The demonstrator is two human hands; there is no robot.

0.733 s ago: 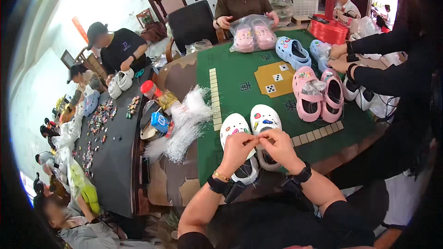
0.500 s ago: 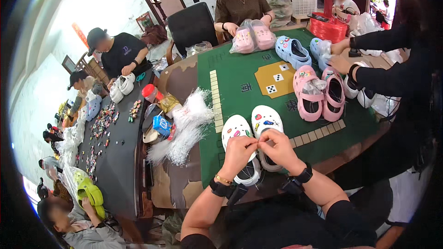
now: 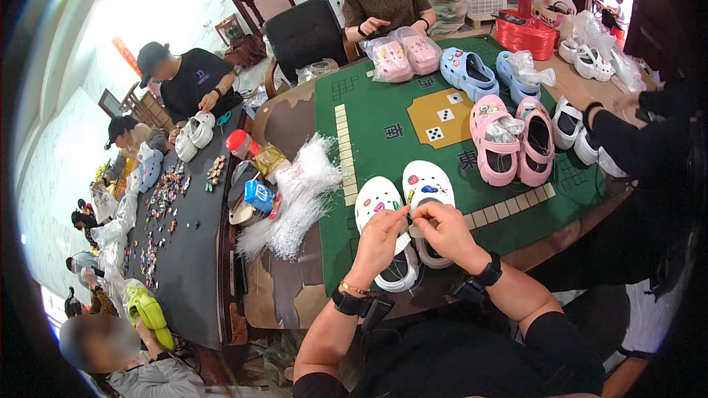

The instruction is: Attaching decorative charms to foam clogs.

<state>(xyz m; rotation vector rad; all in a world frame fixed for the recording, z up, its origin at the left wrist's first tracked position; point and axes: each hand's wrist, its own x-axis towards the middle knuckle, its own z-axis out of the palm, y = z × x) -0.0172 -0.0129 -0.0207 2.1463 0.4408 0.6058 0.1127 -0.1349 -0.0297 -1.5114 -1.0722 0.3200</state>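
Observation:
A pair of white clogs with colourful charms stands in front of me, the left clog (image 3: 375, 193) beside the right clog (image 3: 436, 177). Over their straps my left hand (image 3: 377, 245) and my right hand (image 3: 445, 231) meet, thumbs and fingers pinched together. What sits between the fingertips is too small to make out; thin clear strands show around the clogs' heels. Left of the clogs lies a bundle of white plastic strands (image 3: 299, 203).
Pink clogs (image 3: 495, 140) and blue clogs (image 3: 469, 74) stand on the green mat (image 3: 369, 125). Bagged pink clogs (image 3: 402, 55) lie before a person opposite. Loose charms (image 3: 168, 191) cover a dark table at left. A red-lidded jar (image 3: 240, 143) stands nearby. Co-workers sit around.
My fingertips remain pinched together, shifted slightly. The co-worker at right has drawn their hands away from the blue clogs. The person opposite has lifted a hand off the bagged pink clogs.

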